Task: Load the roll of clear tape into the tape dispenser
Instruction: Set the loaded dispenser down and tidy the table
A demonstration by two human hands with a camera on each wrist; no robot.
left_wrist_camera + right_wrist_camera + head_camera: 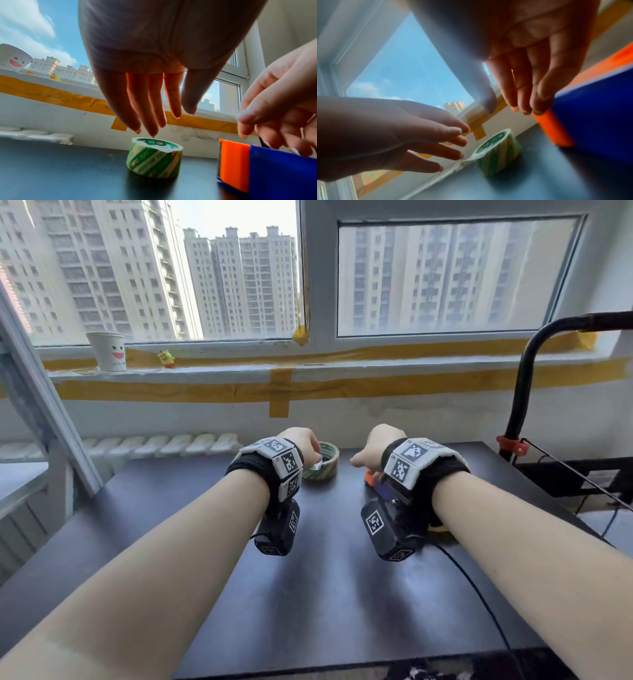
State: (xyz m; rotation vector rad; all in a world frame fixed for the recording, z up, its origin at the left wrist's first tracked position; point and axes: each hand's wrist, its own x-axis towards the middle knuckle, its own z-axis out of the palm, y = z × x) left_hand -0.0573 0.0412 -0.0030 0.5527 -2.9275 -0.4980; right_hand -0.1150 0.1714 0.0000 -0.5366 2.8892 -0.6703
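While the left hand hangs over the roll, its fingers point down, straight and slightly spread, tips just above the upper rim of the green-and-white striped roll of clear tape; whether a tip touches the rim cannot be told. Nothing is gripped. The roll lies flat on its side face, core hole upward, with a loose crumpled end of clear tape lifting off its top edge (plainest in the right wrist view).

Right hand: fingers extended, held close together, thumb apart. Their tips sit at the top of the blue plastic tape dispenser with an orange serrated cutter end. From the left wrist view the fingers look loosely bent over the blue body, resting on it; a closed grip is not shown.

Dispenser stands just right of the roll, apart from it, cutter end facing the roll. Both sit toward the far edge of the dark rectangular tabletop, near the wall.

Beyond: white windowsill edged in yellow masking tape, carrying a white paper cup with a smiling face and a small yellow chick figurine. Black curved metal tube clamped at the table's right.
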